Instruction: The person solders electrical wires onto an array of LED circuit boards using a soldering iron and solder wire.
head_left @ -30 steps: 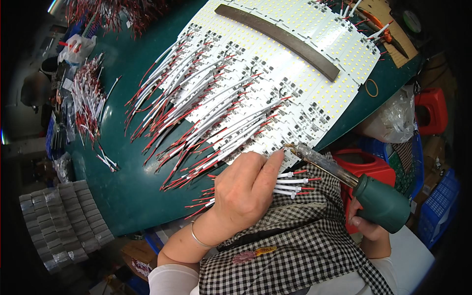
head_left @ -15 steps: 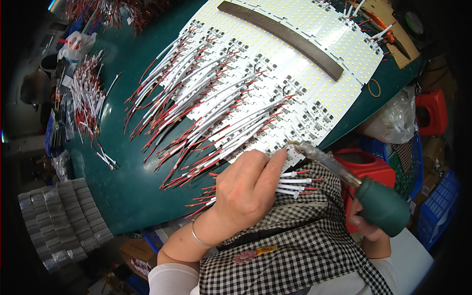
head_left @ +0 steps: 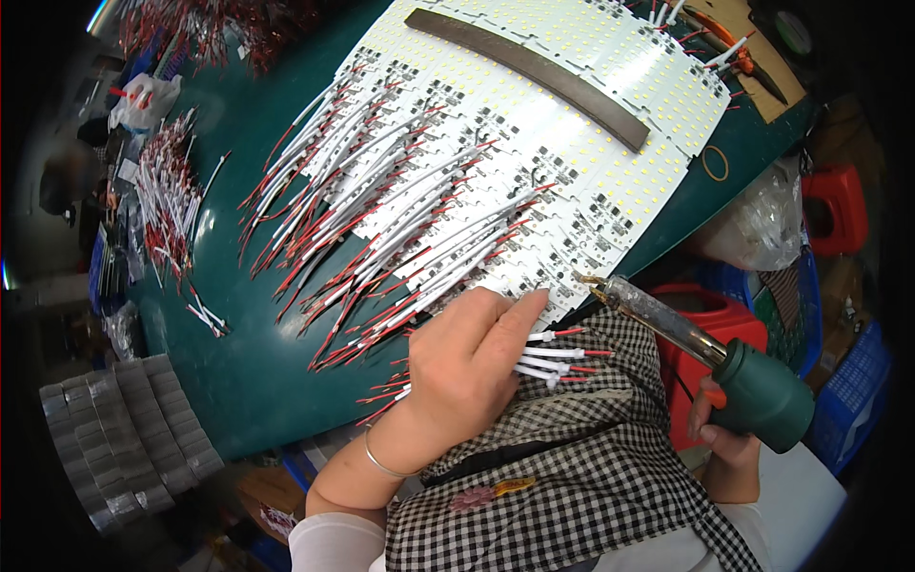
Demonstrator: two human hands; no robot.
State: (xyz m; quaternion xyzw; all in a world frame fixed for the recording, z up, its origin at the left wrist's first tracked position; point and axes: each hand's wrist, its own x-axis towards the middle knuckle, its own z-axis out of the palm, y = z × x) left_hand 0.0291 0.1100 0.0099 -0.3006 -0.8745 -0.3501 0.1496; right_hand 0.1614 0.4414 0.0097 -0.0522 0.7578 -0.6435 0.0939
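My left hand (head_left: 462, 357) is closed around several white wires (head_left: 553, 365) with red ends, which stick out on both sides of it. Its thumb and forefinger reach the near edge of the white LED circuit boards (head_left: 610, 195); whether a wire is pinched between those fingertips is hidden. In my right hand (head_left: 729, 439) is a soldering iron (head_left: 672, 319) with a green handle. Its tip hangs just right of my left fingertips, over the boards' near corner. Rows of white and red wires (head_left: 381, 229) fan out from the boards toward the left.
A brown curved bar (head_left: 534, 71) lies across the boards. More wires (head_left: 167, 200) are piled on the green table (head_left: 257, 381) at left. Stacked grey packs (head_left: 124, 439) stand at the lower left. Pliers (head_left: 753, 71), a rubber band (head_left: 715, 163) and red stools (head_left: 834, 212) are at right.
The soldering iron has drawn back a little to the right, away from my left fingertips. My left hand and the boards appear shifted slightly left.
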